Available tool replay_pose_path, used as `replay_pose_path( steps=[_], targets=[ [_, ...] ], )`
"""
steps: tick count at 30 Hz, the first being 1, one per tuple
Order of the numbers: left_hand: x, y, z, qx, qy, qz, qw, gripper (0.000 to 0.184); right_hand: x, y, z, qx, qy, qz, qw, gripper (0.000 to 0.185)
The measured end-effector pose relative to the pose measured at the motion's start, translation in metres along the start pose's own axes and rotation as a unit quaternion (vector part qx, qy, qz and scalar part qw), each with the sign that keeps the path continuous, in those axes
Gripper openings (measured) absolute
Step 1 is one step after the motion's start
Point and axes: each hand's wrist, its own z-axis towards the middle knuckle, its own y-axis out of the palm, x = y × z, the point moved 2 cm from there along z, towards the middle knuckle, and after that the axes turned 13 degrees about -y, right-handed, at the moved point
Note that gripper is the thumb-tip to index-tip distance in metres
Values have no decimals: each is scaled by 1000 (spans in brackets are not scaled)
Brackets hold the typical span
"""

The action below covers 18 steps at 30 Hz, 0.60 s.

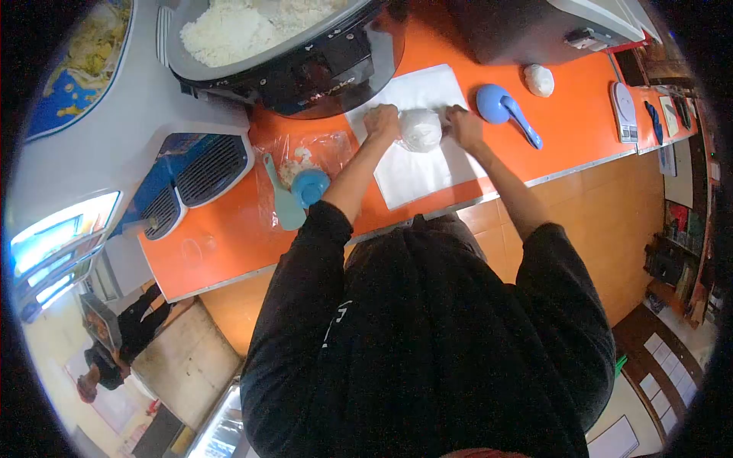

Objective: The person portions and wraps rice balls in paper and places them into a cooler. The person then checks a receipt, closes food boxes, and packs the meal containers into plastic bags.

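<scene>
A black shirt [435, 336] filled the space closest to the camera, its two sleeves reaching toward the orange worktop [580, 145]. Past the worktop's near edge, a white sheet of paper [416, 172] lay flat, and on its far half sat a round white bundle [421, 130]. The left hand [382, 122] was on the left side of the bundle and the right hand [463, 127] on the right, both with fingers curled in close to it. I could not tell whether they gripped its wrapping or only rested against it.

A blue scoop [493, 104] lay to the right of the paper, its handle slanting toward the near edge. Beyond it, nearer the far edge, stood a second white bundle [539, 80]. A kitchen scale [626, 114] sat near the right end.

At the far edge, left of the paper, stood a large black cooker [328, 88] with white rice [225, 34] inside. Toward the left end, a clear plastic sheet [330, 145] was spread out, with a pale green spatula [285, 200] and a blue cup [311, 188] side by side on it. Beyond the worktop's left end, another person [140, 320] in dark clothes stood by a pale table [187, 359].
</scene>
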Motion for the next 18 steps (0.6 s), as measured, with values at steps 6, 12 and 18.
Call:
replay_pose_path(
  steps=[6, 12, 18],
  targets=[
    [3, 11, -60, 119, 14, -71, 990, 8, -51, 19, -50, 203, -3, 22, 979, 24],
    [17, 39, -65, 55, -147, -501, 851, 17, -47, 16, -53, 185, -55, 16, 981, 33],
    [55, -20, -52, -57, -205, -334, 918, 51, -49, 21, -53, 182, -44, -8, 982, 28]
  ],
)
